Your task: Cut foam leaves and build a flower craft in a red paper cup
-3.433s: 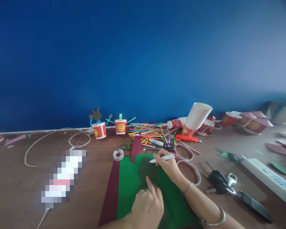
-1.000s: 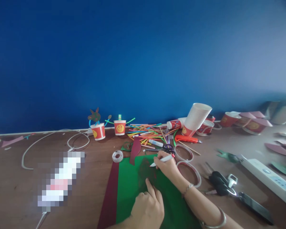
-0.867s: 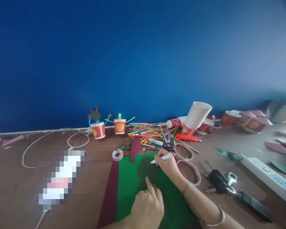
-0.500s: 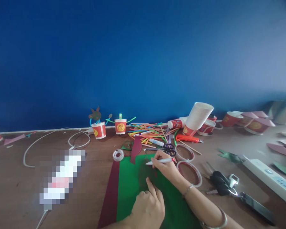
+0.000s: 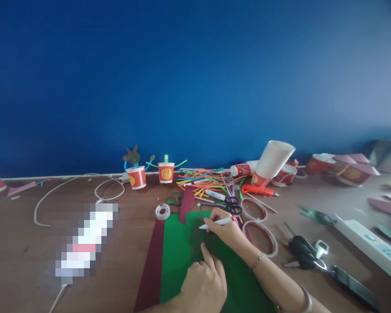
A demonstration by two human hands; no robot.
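Observation:
My right hand is closed round a white marker pen with red at both ends. Its tip is at or just above the upper part of a green paper sheet; I cannot tell if it touches. My left hand rests on the same sheet, index and another finger stretched forward, the others curled under. A darker patch lies on the sheet ahead of those fingers, partly in shadow. Beneath the green sheet, a maroon sheet shows along the left. A wavy maroon paper cutout overlaps the top edge.
Behind the sheets lie scissors, a glue stick, coloured sticks and tape rolls. Stacked paper cups lean at the back. To the right are keys and a power strip. A charging cable curls at left.
The marker's tip has shifted slightly down and left, with the right hand's fingers. My left hand keeps its place on the sheet. The whole view has moved a little.

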